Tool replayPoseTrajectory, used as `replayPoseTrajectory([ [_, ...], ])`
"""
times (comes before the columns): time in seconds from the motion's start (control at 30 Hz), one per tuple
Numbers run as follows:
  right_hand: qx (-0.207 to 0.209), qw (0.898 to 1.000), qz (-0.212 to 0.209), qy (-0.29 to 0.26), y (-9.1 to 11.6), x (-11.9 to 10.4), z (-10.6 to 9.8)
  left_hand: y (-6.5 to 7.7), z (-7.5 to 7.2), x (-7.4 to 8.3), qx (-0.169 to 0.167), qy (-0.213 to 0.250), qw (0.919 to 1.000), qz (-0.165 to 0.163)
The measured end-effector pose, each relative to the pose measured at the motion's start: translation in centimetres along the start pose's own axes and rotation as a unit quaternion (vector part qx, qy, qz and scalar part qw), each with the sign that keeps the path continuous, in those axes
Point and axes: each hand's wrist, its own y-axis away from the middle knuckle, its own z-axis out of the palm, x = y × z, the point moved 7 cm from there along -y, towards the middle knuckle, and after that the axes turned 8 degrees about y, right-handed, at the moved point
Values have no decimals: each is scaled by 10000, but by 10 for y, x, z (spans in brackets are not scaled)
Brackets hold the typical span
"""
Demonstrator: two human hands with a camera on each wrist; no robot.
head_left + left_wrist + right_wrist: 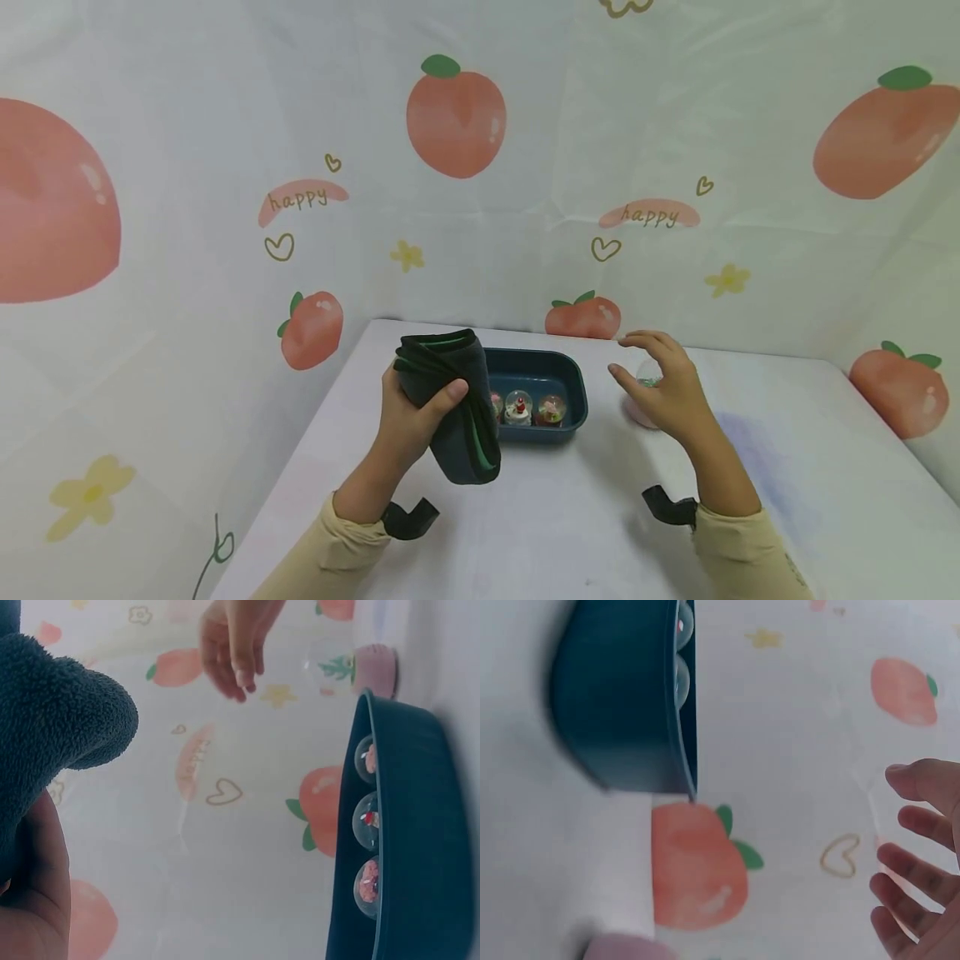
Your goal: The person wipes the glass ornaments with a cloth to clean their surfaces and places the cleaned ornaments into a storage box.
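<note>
Dark-green towel [459, 433], gripped by the left hand [408, 421] alone, could unfold onto snow globes [518, 408] — the right hand [670, 392] spread, empty.

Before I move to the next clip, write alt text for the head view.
A person's left hand grips a folded dark cloth, partly hiding a blue tray of small snow globes on a white table. The right hand, raised and empty, partly hides a pink-based globe; behind is a fruit-print backdrop.
</note>
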Motion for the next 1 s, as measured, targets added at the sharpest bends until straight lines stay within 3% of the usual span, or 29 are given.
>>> replayPoseTrajectory([
  [0.1, 28, 9998, 166, 56, 6, 10, -6, 0, 1, -1, 13, 6, 10000, -32],
  [0.37, 99, 9976, 126, 668, 20, 27, -9, 1, 0, -3, 12, 13, 10000, -85],
  [0.63, -216, 9929, 912, 736, 26, 48, -12, 1, 0, -4, -45, -23, 10000, -28],
  [1.0, -826, 9746, 2083, 2, 40, 95, 6, 1, 3, -5, -114, 5, 9999, -29],
])
